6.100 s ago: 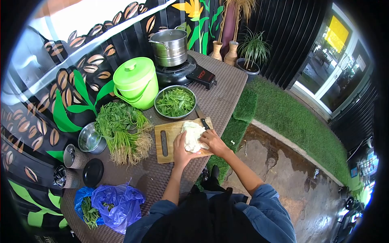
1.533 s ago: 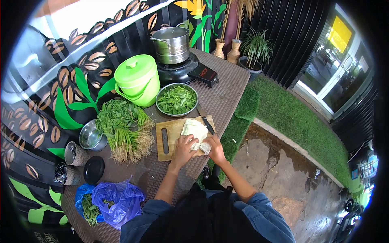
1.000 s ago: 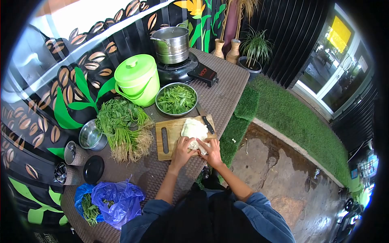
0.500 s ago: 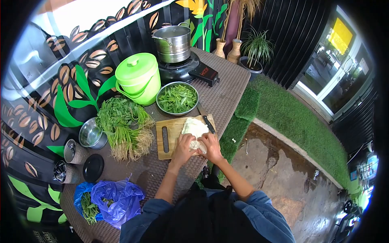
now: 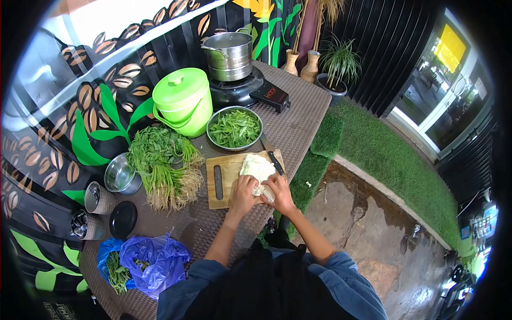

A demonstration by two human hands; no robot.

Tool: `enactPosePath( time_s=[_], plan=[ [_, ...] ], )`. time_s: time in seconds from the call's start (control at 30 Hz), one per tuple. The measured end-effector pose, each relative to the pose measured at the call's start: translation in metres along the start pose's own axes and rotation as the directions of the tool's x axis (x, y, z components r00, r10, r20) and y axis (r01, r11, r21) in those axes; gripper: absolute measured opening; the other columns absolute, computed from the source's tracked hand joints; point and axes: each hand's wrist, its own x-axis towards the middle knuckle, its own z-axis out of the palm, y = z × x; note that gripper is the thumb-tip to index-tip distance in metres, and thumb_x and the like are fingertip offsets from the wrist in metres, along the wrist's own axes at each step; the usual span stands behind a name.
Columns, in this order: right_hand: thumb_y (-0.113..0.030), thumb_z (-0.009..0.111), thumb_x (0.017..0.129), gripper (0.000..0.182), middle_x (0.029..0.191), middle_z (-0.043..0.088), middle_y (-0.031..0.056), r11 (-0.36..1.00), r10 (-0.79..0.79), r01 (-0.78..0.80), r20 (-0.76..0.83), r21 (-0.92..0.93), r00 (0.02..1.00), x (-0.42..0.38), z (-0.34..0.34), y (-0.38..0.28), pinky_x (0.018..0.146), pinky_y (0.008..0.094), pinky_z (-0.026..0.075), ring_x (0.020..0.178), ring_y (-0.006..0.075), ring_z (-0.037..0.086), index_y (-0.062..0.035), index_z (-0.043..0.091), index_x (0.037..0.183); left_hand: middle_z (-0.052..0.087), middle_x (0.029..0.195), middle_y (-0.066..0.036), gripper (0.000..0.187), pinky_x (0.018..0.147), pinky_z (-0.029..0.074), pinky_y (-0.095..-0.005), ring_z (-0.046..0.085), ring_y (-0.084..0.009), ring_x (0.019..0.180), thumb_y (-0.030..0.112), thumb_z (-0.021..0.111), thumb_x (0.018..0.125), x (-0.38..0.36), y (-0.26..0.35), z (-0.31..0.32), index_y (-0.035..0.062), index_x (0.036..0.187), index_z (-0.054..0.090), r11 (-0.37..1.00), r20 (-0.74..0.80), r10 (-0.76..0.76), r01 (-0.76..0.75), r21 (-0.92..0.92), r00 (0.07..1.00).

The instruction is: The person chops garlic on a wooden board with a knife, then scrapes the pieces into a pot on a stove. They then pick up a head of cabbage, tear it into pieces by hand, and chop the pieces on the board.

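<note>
A pale cabbage (image 5: 257, 167) lies on a wooden cutting board (image 5: 220, 184) near the table's front edge. My left hand (image 5: 242, 193) grips the near end of the cabbage. Beside it, my right hand (image 5: 279, 191) pinches a pale piece at that same end. A black-handled knife (image 5: 273, 159) rests on the board's far right corner, untouched.
A steel bowl of green leaves (image 5: 234, 128) sits behind the board. A bunch of rooted greens (image 5: 162, 168) lies to the left, by a lime bucket with lid (image 5: 181, 101). A steel pot (image 5: 230, 49) stands on a stove. A blue bag (image 5: 146, 260), small steel bowl (image 5: 119, 175) and cups sit at left.
Over the last seconds both hands slid from the cabbage's middle to its near end. My right hand now pulls at a pale piece there. The view has shifted slightly.
</note>
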Motion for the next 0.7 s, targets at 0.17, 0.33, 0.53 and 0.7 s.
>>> enactPosePath(
  time_s=[0.17,0.33,0.53,0.7],
  plan=[
    [-0.019,0.080,0.070,0.048,0.112,0.052,0.0083,1.000,0.001,-0.001,0.024,0.006,1.000,-0.001,-0.002,0.002,0.092,0.0421,0.042,0.104,0.0275,0.053,-0.0155,0.063,0.115,0.054,0.103,-0.010,0.044,0.090,0.042,-0.0442,0.052,-0.0342,0.104,0.012,0.081,0.063,-0.002,0.003,0.000,0.0066,0.099,0.056,1.000,-0.014,-0.010,0.010,0.004,1.000],
    [-0.017,0.083,0.070,0.046,0.111,0.051,0.0114,0.999,0.012,-0.017,0.096,0.047,0.995,0.001,-0.004,0.007,0.095,0.0445,0.043,0.107,0.0306,0.052,-0.0123,0.063,0.112,0.055,0.099,-0.010,0.044,0.087,0.043,-0.0437,0.053,-0.0330,0.101,0.014,0.083,0.063,0.002,-0.002,-0.001,0.0065,0.097,0.056,1.000,0.022,0.018,-0.018,0.008,1.000],
    [-0.017,0.083,0.070,0.044,0.108,0.052,0.0109,0.994,-0.027,0.010,0.160,0.110,0.987,0.015,-0.018,0.008,0.093,0.0416,0.046,0.102,0.0295,0.054,-0.0113,0.064,0.109,0.055,0.097,-0.007,0.045,0.089,0.041,-0.0426,0.053,-0.0294,0.101,0.017,0.083,0.063,0.004,-0.004,-0.008,0.0076,0.099,0.058,0.999,0.069,0.048,-0.048,0.009,0.997],
    [-0.017,0.085,0.069,0.038,0.100,0.060,0.0117,0.925,0.074,-0.151,0.226,0.348,0.971,0.018,-0.022,0.020,0.086,0.0394,0.050,0.099,0.0304,0.060,-0.0041,0.066,0.099,0.057,0.099,-0.008,0.042,0.090,0.037,-0.0414,0.053,-0.0303,0.101,0.014,0.082,0.064,0.002,-0.003,-0.008,0.0079,0.097,0.057,0.997,0.030,0.073,-0.073,-0.006,0.997]
  ],
)
